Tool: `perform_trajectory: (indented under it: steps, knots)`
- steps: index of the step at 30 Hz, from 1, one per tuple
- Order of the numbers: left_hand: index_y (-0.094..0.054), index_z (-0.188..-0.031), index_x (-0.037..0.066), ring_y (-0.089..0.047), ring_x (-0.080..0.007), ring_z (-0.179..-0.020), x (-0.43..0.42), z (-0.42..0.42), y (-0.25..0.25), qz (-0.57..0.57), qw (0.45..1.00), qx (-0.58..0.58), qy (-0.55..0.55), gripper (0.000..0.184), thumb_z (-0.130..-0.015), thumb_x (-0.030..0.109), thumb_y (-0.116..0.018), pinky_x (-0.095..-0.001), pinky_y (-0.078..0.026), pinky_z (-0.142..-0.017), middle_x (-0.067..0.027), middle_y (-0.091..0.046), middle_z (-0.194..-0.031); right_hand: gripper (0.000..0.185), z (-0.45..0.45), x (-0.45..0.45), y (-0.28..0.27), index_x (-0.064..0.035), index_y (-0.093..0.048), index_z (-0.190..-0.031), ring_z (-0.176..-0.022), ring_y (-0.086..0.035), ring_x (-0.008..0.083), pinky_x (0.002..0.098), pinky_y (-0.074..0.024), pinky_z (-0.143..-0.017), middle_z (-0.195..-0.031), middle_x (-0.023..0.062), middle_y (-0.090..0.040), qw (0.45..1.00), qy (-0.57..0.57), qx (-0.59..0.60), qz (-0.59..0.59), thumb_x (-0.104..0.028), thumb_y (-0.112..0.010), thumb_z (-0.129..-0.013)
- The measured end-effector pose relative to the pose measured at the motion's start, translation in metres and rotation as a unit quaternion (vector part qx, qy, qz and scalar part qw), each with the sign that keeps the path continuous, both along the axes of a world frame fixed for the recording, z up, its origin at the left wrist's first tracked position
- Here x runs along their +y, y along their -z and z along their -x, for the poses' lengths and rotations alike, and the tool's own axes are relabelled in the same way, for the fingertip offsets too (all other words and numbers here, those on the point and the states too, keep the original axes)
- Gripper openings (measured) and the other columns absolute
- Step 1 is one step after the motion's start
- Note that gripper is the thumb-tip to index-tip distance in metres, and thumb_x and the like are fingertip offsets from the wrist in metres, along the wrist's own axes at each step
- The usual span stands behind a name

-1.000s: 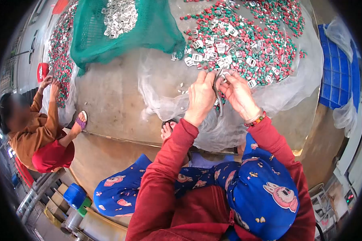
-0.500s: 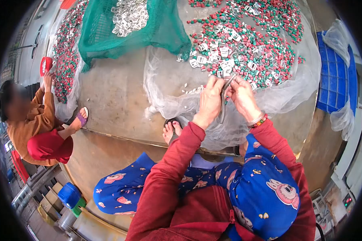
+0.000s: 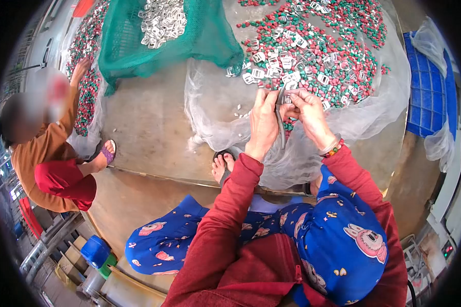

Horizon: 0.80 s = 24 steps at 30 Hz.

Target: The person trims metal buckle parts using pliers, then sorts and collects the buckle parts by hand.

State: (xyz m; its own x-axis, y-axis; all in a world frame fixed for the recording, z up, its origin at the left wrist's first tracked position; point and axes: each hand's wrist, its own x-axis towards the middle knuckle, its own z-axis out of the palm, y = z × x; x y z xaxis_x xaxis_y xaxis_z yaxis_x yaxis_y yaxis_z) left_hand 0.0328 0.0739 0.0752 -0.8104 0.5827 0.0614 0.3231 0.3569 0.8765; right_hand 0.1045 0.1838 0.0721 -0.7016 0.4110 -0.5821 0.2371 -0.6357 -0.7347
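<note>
My left hand (image 3: 263,123) is closed around a thin, dark, curved metal tool (image 3: 281,125), whose narrow tip points up and away from me. Beside it, the fingers of my right hand (image 3: 312,118) are pinched together close to the tool's upper end. A small pale piece seems to sit between those fingertips, but it is too small and covered to name. Just beyond both hands lie scattered white metal buckles (image 3: 291,78) among a spread of red and green pebble-like pieces (image 3: 338,61).
White netting (image 3: 210,115) lies under the pile. A green mesh-draped basket (image 3: 123,46) holds more buckles (image 3: 164,23). On the right stands a blue crate (image 3: 426,92). A co-worker (image 3: 51,148) squats at left, reaching toward another red and green pile (image 3: 84,77).
Both my hands stay close together, with the tool's tip now turned more upright. The co-worker's arm has reached further forward over the left pile.
</note>
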Motion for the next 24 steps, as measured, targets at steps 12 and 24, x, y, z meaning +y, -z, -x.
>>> perform_trajectory:
  steps: [12, 24]
  knots:
    - [-0.067, -0.097, 0.004, -0.052, -0.0176, -0.066, -0.007, -0.013, 0.005, -0.017, 0.998, 0.021, -0.055, 0.017, -0.080, 0.006, -0.067, -0.0297, -0.042, -0.057, -0.0067, -0.052, -0.077, 0.024, -0.001, -0.003, 0.014, -0.0020, -0.066, -0.097, -0.049, -0.046, 0.0089, 0.0274, -0.0386, -0.048, -0.058, -0.0001, -0.050, 0.968, -0.066, -0.060, -0.233, -0.014, -0.046, -0.094]
    - [-0.053, -0.087, 0.002, -0.053, -0.0284, -0.069, 0.002, -0.043, -0.004, -0.023, 0.997, 0.066, -0.023, 0.019, -0.072, -0.007, -0.060, -0.0382, -0.043, -0.056, -0.0119, -0.047, -0.085, 0.022, -0.007, -0.003, -0.001, 0.0011, -0.059, -0.096, -0.051, -0.053, 0.0147, 0.0315, -0.0429, -0.048, -0.067, 0.0096, -0.059, 0.903, -0.092, -0.090, -0.410, -0.014, -0.043, -0.093]
